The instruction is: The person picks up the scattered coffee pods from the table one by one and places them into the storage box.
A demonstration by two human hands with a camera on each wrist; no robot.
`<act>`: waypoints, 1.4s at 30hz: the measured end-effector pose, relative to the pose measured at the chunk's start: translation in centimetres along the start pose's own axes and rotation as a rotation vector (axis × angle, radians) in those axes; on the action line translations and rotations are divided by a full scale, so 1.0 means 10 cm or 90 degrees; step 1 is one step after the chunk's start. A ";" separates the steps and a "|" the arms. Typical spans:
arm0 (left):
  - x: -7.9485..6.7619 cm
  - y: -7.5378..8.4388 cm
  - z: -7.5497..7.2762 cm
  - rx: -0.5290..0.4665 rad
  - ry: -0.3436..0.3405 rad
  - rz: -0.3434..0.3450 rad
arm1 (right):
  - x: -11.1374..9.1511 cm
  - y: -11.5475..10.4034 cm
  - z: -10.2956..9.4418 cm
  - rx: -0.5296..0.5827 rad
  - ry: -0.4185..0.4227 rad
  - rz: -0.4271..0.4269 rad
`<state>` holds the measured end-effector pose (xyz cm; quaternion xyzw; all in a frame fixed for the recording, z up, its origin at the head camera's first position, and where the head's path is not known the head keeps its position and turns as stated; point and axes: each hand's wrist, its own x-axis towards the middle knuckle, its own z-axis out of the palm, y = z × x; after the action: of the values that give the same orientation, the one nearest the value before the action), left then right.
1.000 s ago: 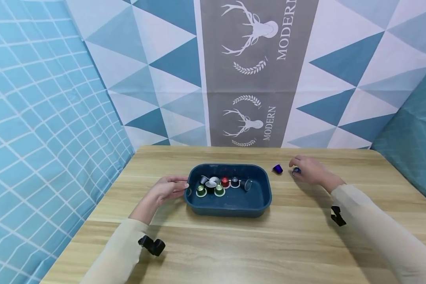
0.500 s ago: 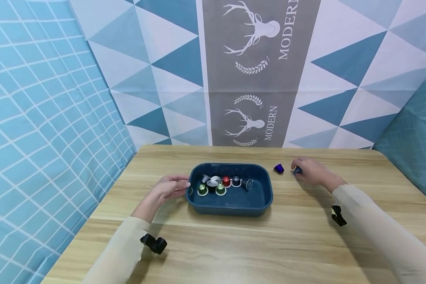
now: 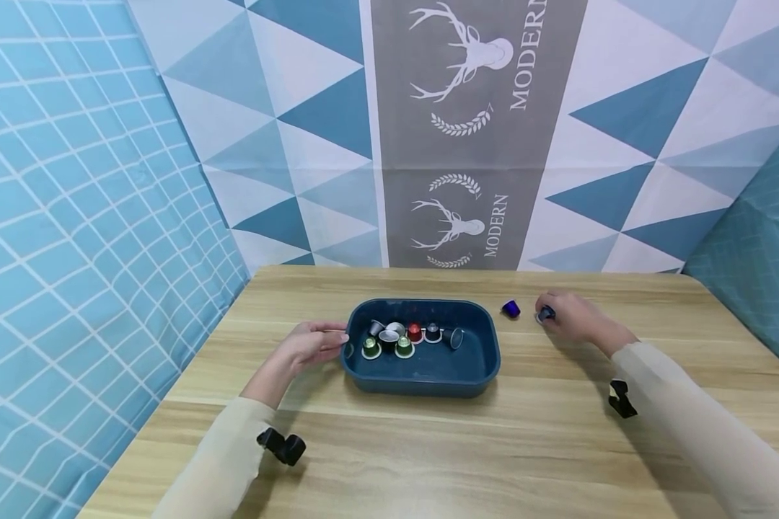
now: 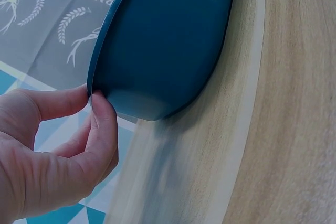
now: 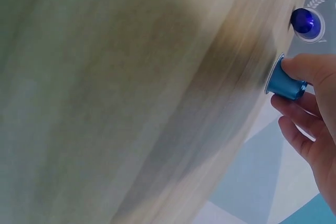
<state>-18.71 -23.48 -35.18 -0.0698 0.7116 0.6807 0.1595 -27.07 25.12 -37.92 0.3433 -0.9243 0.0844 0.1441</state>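
Note:
My left hand [image 3: 306, 344] pinches the left rim of a dark blue plastic bin [image 3: 415, 376] between thumb and fingers, as the left wrist view [image 4: 68, 150] confirms. Inside the bin lie several coffee capsules, among them a red one [image 3: 414, 331] and a green one [image 3: 404, 346], mostly in the rear left half. To the right of the bin, my right hand [image 3: 574, 317] holds a blue coffee capsule [image 5: 286, 81] between thumb and fingers. Its rim faces the tabletop; whether it touches the wood I cannot tell. A purple-blue capsule [image 3: 511, 309] lies between the bin and my right hand.
The wooden table [image 3: 389, 454] ends at a patterned cloth backdrop [image 3: 454, 144] behind the bin. A light blue checked cloth [image 3: 104, 238] hangs along the left side, and a teal cloth [image 3: 753, 245] on the right. Black cameras sit on both wrists.
Right fingers have closed on the blue capsule, and its body now shows more clearly beside them. The left hand keeps its place at the bin's rim. The head view has shifted slightly.

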 end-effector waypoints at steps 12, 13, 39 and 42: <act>-0.05 0.01 0.05 0.001 -0.007 -0.003 | -0.10 -0.15 -0.10 -0.001 0.058 -0.025; -0.05 0.01 0.05 0.000 -0.004 -0.003 | -0.10 -0.15 -0.10 -0.002 0.067 -0.028; -0.04 0.01 0.01 0.022 0.000 -0.016 | -0.04 -0.75 -0.45 -0.017 0.148 -0.119; -0.03 0.01 0.01 0.010 -0.012 -0.008 | -0.02 -0.79 -0.47 -0.017 0.151 -0.134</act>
<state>-18.41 -23.42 -34.97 -0.0669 0.7147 0.6748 0.1712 -20.80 20.53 -33.08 0.4240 -0.8606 0.0966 0.2650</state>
